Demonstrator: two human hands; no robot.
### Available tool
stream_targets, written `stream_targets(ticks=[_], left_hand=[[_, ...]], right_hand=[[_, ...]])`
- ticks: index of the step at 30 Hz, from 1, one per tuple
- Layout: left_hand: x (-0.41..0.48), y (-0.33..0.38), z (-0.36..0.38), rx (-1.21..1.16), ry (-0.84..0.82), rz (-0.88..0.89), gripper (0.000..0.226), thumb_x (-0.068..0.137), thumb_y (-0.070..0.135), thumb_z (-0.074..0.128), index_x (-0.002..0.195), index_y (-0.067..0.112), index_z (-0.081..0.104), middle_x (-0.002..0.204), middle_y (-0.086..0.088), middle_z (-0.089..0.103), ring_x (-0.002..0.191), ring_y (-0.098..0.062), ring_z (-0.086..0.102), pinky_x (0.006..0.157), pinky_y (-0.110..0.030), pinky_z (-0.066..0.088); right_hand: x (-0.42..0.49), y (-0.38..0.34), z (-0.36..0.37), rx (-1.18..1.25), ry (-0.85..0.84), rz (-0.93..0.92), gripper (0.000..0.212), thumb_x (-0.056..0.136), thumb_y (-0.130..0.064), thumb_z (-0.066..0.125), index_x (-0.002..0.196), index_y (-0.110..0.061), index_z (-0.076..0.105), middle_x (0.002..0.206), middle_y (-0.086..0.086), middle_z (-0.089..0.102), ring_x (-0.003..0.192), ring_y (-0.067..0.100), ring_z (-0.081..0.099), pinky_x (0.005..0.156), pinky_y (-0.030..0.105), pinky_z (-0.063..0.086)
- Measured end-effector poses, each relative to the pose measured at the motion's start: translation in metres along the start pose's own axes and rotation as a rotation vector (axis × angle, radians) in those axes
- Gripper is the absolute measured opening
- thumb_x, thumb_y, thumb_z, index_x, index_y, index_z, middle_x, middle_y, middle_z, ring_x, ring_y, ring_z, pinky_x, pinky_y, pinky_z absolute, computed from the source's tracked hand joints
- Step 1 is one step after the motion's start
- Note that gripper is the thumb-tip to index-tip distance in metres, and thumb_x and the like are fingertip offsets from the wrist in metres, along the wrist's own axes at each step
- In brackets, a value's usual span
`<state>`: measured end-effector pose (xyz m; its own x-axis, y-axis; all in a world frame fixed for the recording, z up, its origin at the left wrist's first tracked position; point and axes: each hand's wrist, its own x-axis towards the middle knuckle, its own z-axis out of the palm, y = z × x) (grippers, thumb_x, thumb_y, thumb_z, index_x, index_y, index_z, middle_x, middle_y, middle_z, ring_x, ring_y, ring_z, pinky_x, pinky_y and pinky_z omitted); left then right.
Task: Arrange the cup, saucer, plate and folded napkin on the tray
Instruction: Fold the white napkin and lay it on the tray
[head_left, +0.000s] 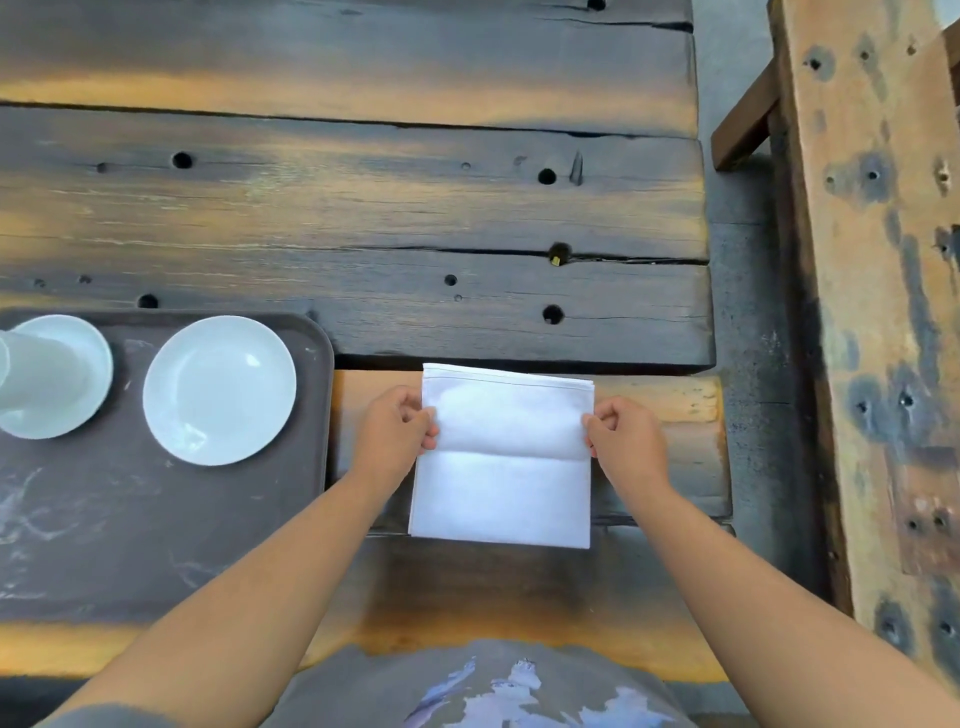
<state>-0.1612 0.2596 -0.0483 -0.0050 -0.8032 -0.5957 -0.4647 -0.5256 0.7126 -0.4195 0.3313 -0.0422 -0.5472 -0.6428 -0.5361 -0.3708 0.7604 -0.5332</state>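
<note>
a white square cloth napkin (503, 496) lies on the dark weathered plank table (363, 208), just to the right of the dark brown rectangular tray (156, 530) and not on it; its left edge is near the tray's right rim but apart from it; a shadowed fold edge runs across the napkin from one hand to the other, with the upper layer lying over the far half; i cannot tell whether that layer is raised off the cloth beneath.

the left hand (395, 431) is at the napkin's left edge, fingers curled in with the thumb and fingertips pinching the cloth at the fold; the right hand (629, 435) mirrors it at the right edge, fingers curled and clamped on the cloth in the same way; both bare forearms reach in from the bottom of the view.

on the tray's far part a round white plate (219, 389) sits flat near the right rim; to its left, apart from it, a round white saucer (96, 364) carries a pale cup (36, 371), partly cut off by the left edge of the view; the tray's near part shows only pale scuff marks.

a grey printed shirt (493, 686) fills the bottom centre; a pale, pitted wooden beam (872, 312) stands at the right, across a strip of grey floor (737, 156).
</note>
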Motion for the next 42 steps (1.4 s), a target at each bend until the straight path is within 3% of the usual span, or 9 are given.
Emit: stream_targets(ticks=[4, 6, 11, 14, 17, 20, 24, 31, 42], left_hand=[[0.002, -0.001, 0.003, 0.002, 0.032, -0.023, 0.015, 0.094, 0.01, 0.062, 0.1, 0.022, 0.055, 0.081, -0.012, 0.069, 0.06, -0.012, 0.065, 0.054, -0.022, 0.054], [0.001, 0.0, 0.004, -0.012, 0.046, -0.025, 0.023, 0.093, 0.009, 0.063, 0.109, 0.021, 0.052, 0.082, -0.014, 0.068, 0.06, -0.012, 0.065, 0.056, -0.026, 0.055], [-0.011, 0.003, 0.005, 0.351, -0.001, 0.197, 0.025, 0.089, 0.016, 0.067, 0.107, 0.024, 0.052, 0.069, 0.003, 0.059, 0.066, -0.017, 0.061, 0.067, -0.035, 0.051], [-0.023, 0.001, 0.005, 0.644, -0.142, 0.547, 0.026, 0.087, 0.014, 0.071, 0.112, 0.013, 0.062, 0.1, -0.003, 0.063, 0.094, -0.022, 0.061, 0.084, -0.04, 0.053], [-0.031, -0.003, 0.01, 0.91, -0.268, 0.781, 0.048, 0.085, 0.02, 0.075, 0.129, 0.008, 0.059, 0.14, -0.017, 0.051, 0.132, -0.037, 0.046, 0.109, -0.05, 0.043], [-0.033, -0.014, 0.014, 1.121, -0.348, 0.755, 0.079, 0.088, 0.037, 0.07, 0.154, 0.019, 0.029, 0.166, -0.013, 0.007, 0.153, -0.035, 0.002, 0.124, -0.046, 0.012], [-0.031, -0.024, 0.011, 1.21, -0.349, 0.642, 0.104, 0.087, 0.05, 0.067, 0.159, 0.024, -0.003, 0.164, -0.008, -0.023, 0.15, -0.032, -0.023, 0.125, -0.048, 0.003], [-0.042, -0.038, 0.005, 1.23, -0.309, 0.555, 0.114, 0.084, 0.059, 0.064, 0.157, 0.02, -0.015, 0.161, -0.006, -0.032, 0.148, -0.029, -0.028, 0.122, -0.056, 0.005], [-0.051, -0.056, -0.001, 1.209, -0.312, 0.508, 0.116, 0.084, 0.06, 0.064, 0.155, 0.026, -0.02, 0.159, 0.0, -0.038, 0.145, -0.024, -0.035, 0.12, -0.057, -0.002]], right_hand=[[0.002, 0.0, 0.002, -0.033, 0.007, -0.017, 0.012, 0.087, -0.017, 0.063, 0.077, -0.021, 0.056, 0.069, 0.002, 0.069, 0.071, 0.024, 0.066, 0.066, 0.039, 0.055], [0.002, -0.001, 0.002, -0.041, 0.022, -0.016, 0.012, 0.087, -0.018, 0.064, 0.081, -0.021, 0.054, 0.069, 0.002, 0.068, 0.071, 0.024, 0.066, 0.066, 0.041, 0.055], [-0.007, -0.004, -0.005, -0.145, 0.009, -0.201, 0.014, 0.092, -0.024, 0.066, 0.093, -0.022, 0.052, 0.072, -0.006, 0.06, 0.069, 0.015, 0.059, 0.059, 0.034, 0.048], [-0.02, -0.005, -0.006, -0.327, -0.083, -0.502, 0.017, 0.09, -0.017, 0.07, 0.104, -0.014, 0.061, 0.101, 0.002, 0.062, 0.094, 0.021, 0.059, 0.076, 0.035, 0.05], [-0.035, -0.003, 0.001, -0.537, -0.187, -0.744, 0.042, 0.084, -0.018, 0.076, 0.122, -0.006, 0.063, 0.133, 0.015, 0.058, 0.125, 0.033, 0.054, 0.1, 0.044, 0.05], [-0.043, 0.005, 0.012, -0.752, -0.322, -0.819, 0.081, 0.084, -0.035, 0.076, 0.152, -0.01, 0.039, 0.164, 0.015, 0.026, 0.152, 0.036, 0.021, 0.123, 0.05, 0.024], [-0.039, 0.019, 0.019, -0.906, -0.358, -0.768, 0.104, 0.088, -0.046, 0.069, 0.16, -0.023, -0.002, 0.167, 0.008, -0.019, 0.153, 0.035, -0.019, 0.125, 0.051, -0.001], [-0.041, 0.028, 0.018, -0.894, -0.366, -0.717, 0.107, 0.09, -0.047, 0.066, 0.158, -0.03, -0.015, 0.164, 0.005, -0.031, 0.15, 0.031, -0.028, 0.125, 0.05, -0.002], [-0.055, 0.027, 0.024, -0.897, -0.398, -0.682, 0.107, 0.09, -0.047, 0.066, 0.157, -0.033, -0.015, 0.163, 0.001, -0.033, 0.15, 0.028, -0.03, 0.123, 0.052, -0.006]])
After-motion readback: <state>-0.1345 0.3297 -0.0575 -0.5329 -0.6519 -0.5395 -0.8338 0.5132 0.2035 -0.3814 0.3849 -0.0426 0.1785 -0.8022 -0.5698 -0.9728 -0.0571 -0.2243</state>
